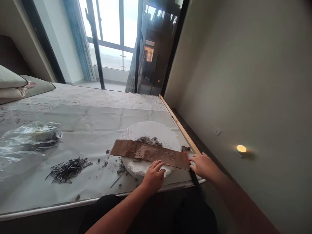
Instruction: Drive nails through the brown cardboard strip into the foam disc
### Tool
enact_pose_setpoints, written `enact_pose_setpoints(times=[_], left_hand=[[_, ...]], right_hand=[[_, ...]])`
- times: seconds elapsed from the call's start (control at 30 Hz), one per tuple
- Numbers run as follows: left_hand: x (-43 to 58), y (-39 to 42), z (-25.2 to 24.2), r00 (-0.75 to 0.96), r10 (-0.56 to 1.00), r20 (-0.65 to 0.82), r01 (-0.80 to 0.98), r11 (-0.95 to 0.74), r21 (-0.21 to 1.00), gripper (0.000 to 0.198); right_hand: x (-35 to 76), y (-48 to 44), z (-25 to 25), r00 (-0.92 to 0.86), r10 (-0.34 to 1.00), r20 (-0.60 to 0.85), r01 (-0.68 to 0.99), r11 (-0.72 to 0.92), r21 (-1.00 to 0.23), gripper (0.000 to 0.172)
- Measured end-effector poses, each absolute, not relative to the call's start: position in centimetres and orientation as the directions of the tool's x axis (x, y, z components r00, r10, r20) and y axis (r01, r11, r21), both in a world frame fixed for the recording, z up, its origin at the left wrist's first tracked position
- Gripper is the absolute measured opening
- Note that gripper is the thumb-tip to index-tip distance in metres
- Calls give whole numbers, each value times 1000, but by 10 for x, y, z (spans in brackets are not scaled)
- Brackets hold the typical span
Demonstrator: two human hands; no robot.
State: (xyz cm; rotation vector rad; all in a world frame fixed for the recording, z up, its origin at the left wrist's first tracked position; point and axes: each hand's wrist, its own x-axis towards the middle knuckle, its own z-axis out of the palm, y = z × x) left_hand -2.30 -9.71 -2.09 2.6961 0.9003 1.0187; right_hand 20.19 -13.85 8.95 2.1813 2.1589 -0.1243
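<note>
Left hand: our left hand (154, 177) lies palm-down on the near rim of the white foam disc (156, 133), fingers curled over its edge, pressing rather than gripping.
Right hand: our right hand (203, 165) is at the near right corner of the bed, fingers bent around a dark handle with a red tip (192, 174); we cannot tell whether it is truly clenched.
Strip, place: the brown perforated strip (148, 152) lies flat across the disc, its right end just beside our right hand, near the right edge of the bed.
Strip, looks: long, thin, rust-brown, rows of small holes along it, left end overhanging the foam.
Strip, handling: we judge it light and fairly stiff, likely to slide on the foam; best held by a thumb-and-finger pinch at one end, or pressed flat at mid-length.
Disc, handling: foam looks light, crumbly, easily dented.
Debris: grey rubble (149, 140) sits on the disc behind the strip; crumbs lie scattered left of it.
Nails: a heap of dark nails (69, 167) lies toward the near left.
Bag: a clear plastic bag (26, 138) lies further left.
Cover: grey paper sheet (97, 120) spread over the bed.
Far: window (114, 29).
</note>
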Motion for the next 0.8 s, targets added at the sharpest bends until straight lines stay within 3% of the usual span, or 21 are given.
enact_pose_setpoints(times=[0.17, 0.4, 0.63, 0.8], left_hand=[[-20, -85, -21, 639, 529, 559, 471, -843, 261, 28], [1, -79, -32, 737, 452, 503, 424, -888, 177, 36], [10, -68, -37, 778, 477, 409, 436, -878, 196, 41], [10, -66, -42, 776, 475, 415, 439, -879, 185, 46]], right_hand=[[170, -101, 63, -28, 1000, 0, 998, 28, -63, 25], [169, -75, 22, -67, 997, -32, 996, 65, -62, 22], [175, -71, 10, -71, 997, -20, 995, 70, -70, 23], [171, -67, 12, -108, 993, -42, 994, 108, 2, 21]])
